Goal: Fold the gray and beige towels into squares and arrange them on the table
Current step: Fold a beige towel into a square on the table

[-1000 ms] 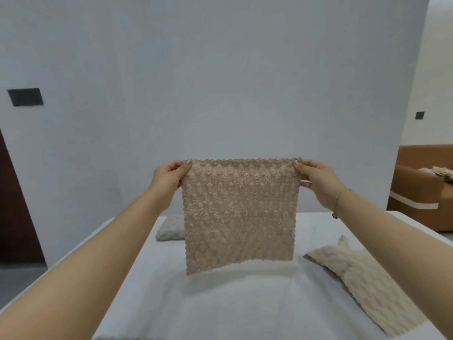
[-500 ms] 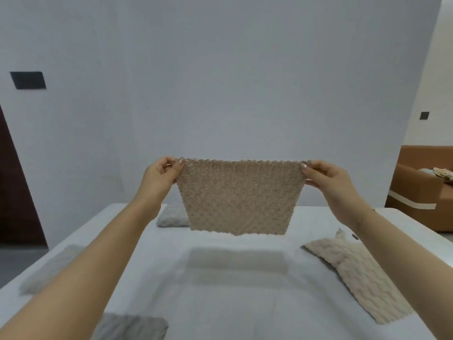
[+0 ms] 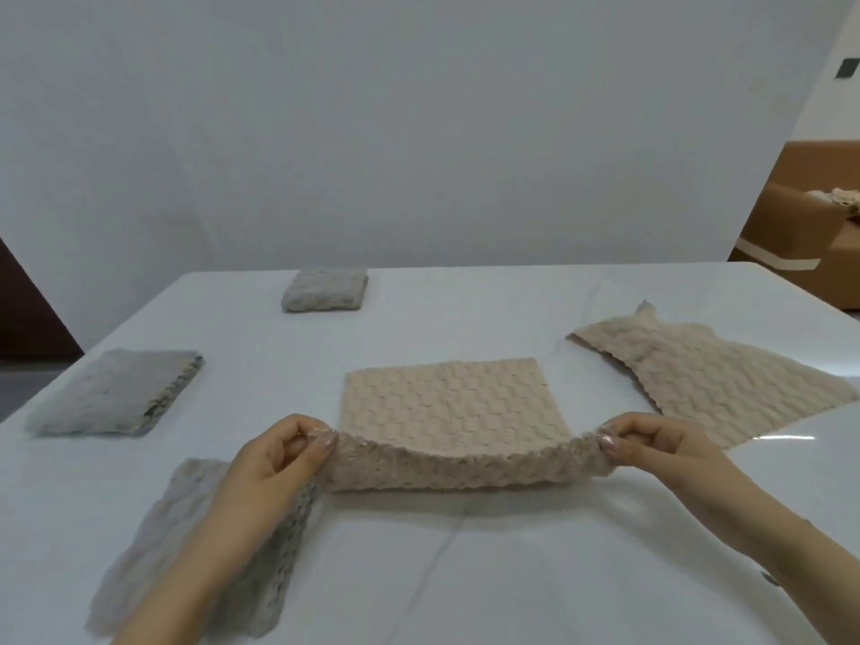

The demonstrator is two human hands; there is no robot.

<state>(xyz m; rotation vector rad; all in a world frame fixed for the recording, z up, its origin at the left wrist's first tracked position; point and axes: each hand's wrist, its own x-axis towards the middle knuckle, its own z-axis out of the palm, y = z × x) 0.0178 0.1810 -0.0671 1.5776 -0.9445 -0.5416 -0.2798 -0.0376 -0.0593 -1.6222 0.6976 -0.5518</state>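
A second ago the beige towel [image 3: 446, 402] hung in the air, pinched by its top corners in front of the wall. It has since come down onto the desk [image 3: 465, 574]: its far part now lies flat, while the near edge is lifted off the surface and sags between the grips. The left hand [image 3: 279, 458] and right hand [image 3: 651, 444] have dropped from chest height to just above the desk, each pinching a near corner.

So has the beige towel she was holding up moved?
Yes. The beige towel came down from in front of the wall onto the table; both hands pinch its near corners.
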